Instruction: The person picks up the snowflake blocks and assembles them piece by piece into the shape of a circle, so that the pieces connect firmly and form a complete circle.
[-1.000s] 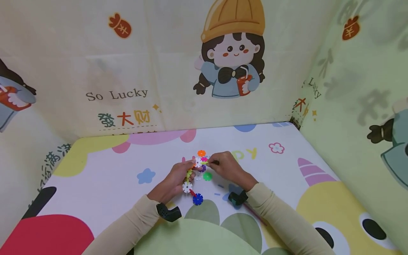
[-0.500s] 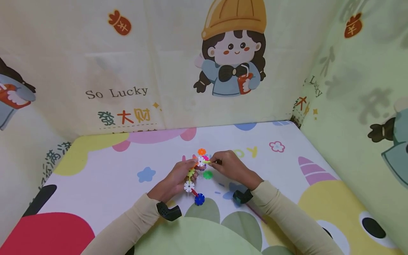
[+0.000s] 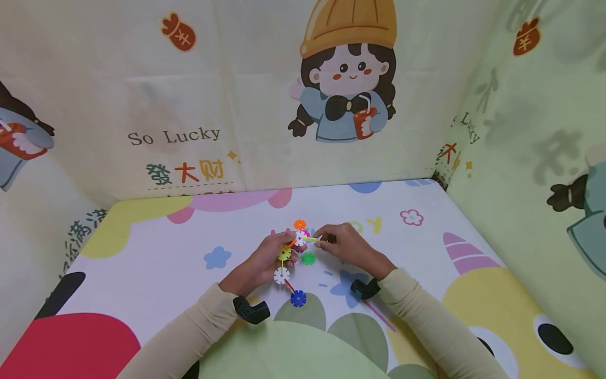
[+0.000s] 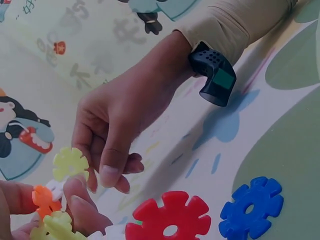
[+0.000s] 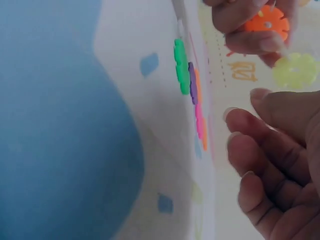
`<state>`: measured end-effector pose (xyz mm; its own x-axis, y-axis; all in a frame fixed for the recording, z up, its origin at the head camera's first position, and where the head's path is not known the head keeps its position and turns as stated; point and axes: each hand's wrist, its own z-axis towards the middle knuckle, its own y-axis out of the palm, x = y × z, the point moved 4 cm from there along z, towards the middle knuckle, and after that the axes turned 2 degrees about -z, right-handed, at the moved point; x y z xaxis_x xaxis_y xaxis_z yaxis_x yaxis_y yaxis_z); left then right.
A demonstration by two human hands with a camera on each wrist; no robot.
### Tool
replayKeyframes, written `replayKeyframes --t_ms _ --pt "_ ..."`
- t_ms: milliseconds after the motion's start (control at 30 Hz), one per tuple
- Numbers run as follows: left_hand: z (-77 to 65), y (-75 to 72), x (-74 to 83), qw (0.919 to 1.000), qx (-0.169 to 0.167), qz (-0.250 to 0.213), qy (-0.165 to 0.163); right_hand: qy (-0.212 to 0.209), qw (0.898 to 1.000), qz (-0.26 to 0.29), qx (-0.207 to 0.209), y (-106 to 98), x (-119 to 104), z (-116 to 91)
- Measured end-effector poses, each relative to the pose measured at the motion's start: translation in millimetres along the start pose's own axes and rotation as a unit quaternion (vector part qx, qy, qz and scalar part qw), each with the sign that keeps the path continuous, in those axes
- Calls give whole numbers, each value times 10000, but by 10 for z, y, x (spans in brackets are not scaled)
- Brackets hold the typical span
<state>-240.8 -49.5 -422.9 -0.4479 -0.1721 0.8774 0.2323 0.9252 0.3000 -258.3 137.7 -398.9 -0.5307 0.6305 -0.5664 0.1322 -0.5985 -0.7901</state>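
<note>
In the head view, my left hand (image 3: 260, 263) grips a chain of slotted plastic snowflake discs. A white disc (image 3: 300, 238) and a pale yellow disc (image 4: 70, 163) stand at its upper end, near an orange disc (image 5: 267, 23). Below the fingers hang another yellow disc (image 3: 284, 253), a white disc (image 3: 281, 275), a red disc (image 4: 167, 221) and a blue disc (image 3: 298, 298). My right hand (image 3: 350, 247) is beside the pale yellow end disc. Its thumb and fingers are loosely bent and apart, with nothing between them in the right wrist view.
Loose discs lie on the patterned tabletop beyond the hands: green (image 3: 309, 258), orange (image 3: 300, 225), pink (image 5: 199, 120) and purple (image 5: 193, 82). Printed cloth walls (image 3: 255, 105) rise behind and at both sides.
My right fingers have let go of the pale yellow disc and drawn slightly to the right. The disc stays on the chain, which has shifted slightly right in my left hand.
</note>
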Motion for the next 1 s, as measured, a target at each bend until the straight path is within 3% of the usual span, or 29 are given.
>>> replayKeyframes --t_ms 333,533,667,833,1000 --pt "-1 -2 11 9994 316 -135 -88 139 9991 106 -394 83 73 34" --pt "-3 -33 25 9983 502 -273 -92 392 9990 16 -197 107 111 122" --pt "-14 -20 46 9981 502 -335 -84 777 9970 12 -36 125 138 229" --pt "-32 -30 35 9972 484 -546 -183 1106 9938 10 -131 210 150 360" --pt "-37 -44 37 9969 344 -683 -203 1261 9906 -419 -336 313 142 450"
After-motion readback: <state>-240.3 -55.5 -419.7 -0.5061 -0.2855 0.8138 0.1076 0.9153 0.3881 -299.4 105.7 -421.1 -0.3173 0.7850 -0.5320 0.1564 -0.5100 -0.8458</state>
